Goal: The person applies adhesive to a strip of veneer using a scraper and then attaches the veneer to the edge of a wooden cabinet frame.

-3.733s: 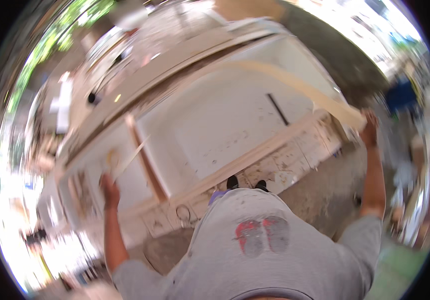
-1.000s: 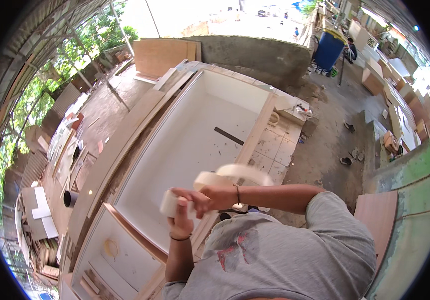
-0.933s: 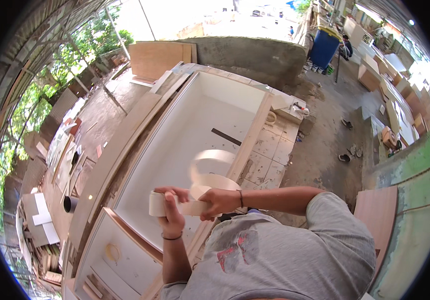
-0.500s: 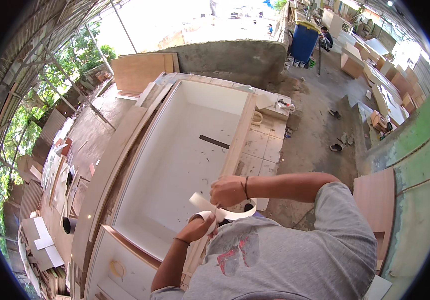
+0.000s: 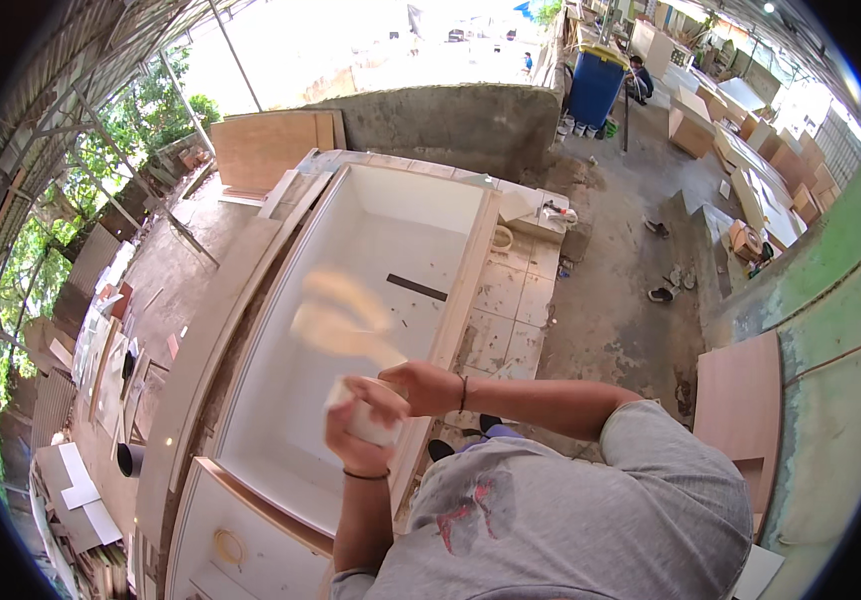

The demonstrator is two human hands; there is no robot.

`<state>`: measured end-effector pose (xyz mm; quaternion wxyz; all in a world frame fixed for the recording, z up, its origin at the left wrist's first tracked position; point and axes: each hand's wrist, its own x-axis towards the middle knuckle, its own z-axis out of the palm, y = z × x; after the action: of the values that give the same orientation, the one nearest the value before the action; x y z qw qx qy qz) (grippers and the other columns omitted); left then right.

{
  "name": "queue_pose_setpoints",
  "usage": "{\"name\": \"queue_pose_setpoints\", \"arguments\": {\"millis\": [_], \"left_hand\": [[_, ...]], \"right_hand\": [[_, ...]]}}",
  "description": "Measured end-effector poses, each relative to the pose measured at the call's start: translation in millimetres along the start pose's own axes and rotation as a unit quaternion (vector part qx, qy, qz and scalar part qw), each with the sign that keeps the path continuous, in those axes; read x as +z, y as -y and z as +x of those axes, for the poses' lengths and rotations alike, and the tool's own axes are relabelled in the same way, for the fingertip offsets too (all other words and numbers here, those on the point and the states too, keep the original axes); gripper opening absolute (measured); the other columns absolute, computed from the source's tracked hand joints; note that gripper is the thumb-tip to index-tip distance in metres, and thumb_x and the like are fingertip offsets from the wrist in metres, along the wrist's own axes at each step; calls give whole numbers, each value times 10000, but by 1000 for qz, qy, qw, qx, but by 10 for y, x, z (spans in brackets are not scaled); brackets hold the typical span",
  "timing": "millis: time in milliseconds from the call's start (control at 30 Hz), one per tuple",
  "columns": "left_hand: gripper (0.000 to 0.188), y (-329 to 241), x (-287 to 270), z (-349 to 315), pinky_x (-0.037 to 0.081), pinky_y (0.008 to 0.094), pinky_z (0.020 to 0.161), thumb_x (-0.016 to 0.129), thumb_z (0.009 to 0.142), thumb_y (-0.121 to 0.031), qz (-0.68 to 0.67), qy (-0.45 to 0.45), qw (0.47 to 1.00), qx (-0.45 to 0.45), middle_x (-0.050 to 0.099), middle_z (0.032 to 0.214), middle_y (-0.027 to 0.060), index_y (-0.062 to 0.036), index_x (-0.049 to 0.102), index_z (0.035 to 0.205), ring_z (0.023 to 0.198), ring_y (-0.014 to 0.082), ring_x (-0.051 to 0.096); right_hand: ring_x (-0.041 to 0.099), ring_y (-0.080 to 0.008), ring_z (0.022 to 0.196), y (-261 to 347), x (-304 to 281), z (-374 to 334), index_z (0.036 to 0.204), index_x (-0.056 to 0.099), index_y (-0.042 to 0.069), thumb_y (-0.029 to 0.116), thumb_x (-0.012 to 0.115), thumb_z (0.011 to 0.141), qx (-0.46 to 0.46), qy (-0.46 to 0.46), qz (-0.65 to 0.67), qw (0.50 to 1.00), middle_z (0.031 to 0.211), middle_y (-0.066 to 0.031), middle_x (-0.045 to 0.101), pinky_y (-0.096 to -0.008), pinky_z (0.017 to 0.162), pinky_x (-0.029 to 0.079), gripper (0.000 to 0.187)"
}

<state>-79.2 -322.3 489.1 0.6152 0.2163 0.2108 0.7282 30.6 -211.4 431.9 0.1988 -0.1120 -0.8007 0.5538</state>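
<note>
My left hand [image 5: 358, 432] is closed around a pale, flat band that looks like edge banding, wrapped in wide turns at the fingers. My right hand [image 5: 424, 388] pinches the same edge banding [image 5: 342, 318] close beside the left one. Its loose end loops up beyond both hands, smeared by motion. Below them lies a long wooden cabinet [image 5: 462, 300] with a white inside, open side up. A dark flat strip [image 5: 416, 287] and small bits of debris lie on its inner panel.
A yellowish coil [image 5: 229, 546] lies in the nearer compartment. Another coil [image 5: 501, 238] rests on the tiled ledge [image 5: 495, 300] to the right. Long boards [image 5: 212, 320] flank the cabinet's left side. Sandals [image 5: 660, 294] lie on the floor; a person [image 5: 638, 82] crouches far right.
Both hands have moved left, the right one also lower. The band's loose end has swung up and left over the cabinet. The whole view has shifted slightly.
</note>
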Motion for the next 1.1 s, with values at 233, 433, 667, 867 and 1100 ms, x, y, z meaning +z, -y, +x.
{"name": "queue_pose_setpoints", "arguments": {"millis": [233, 433, 667, 867, 1100], "left_hand": [[110, 78, -490, 98, 483, 386, 658, 498, 948, -135, 550, -96, 800, 220, 540, 754, 96, -25, 496, 956, 691, 231, 553], [222, 486, -990, 68, 500, 433, 691, 558, 944, -227, 711, -6, 703, 8, 632, 810, 144, -23, 578, 1030, 759, 309, 642], [517, 413, -789, -228, 444, 278, 546, 542, 956, -527, 154, 200, 870, -424, 585, 685, 67, -14, 600, 966, 599, 157, 574], [288, 152, -296, -184, 379, 316, 467, 544, 850, -288, -10, 213, 891, -401, 453, 564, 35, -7, 540, 912, 454, 145, 441], [254, -218, -163, 74, 418, 359, 551, 433, 922, -352, -16, 35, 999, 30, 430, 562, -17, -105, 469, 966, 437, 160, 420]], "right_hand": [[653, -364, 895, 300, -17, -179, 1089, 545, 57, 107, 681, 724, 134, 76, -244, 958, 901, -153, 655, -459, 733, 518, 393], [661, -348, 910, 110, -293, -307, 1002, 655, 57, 163, 664, 751, 38, 173, -390, 904, 911, -129, 675, -451, 766, 532, 273], [655, -212, 929, 338, -712, -1, 820, 735, 133, 445, 744, 726, -27, 231, -523, 820, 840, -37, 686, -444, 901, 448, 325], [625, -181, 990, -188, -571, -147, 1154, 616, 142, 402, 738, 772, -102, 169, -550, 812, 931, -14, 671, -474, 958, 387, 478], [590, -198, 1066, -204, 56, -272, 1394, 452, 62, 129, 619, 859, 151, 278, 142, 938, 1053, -94, 637, -375, 968, 447, 564]]}}
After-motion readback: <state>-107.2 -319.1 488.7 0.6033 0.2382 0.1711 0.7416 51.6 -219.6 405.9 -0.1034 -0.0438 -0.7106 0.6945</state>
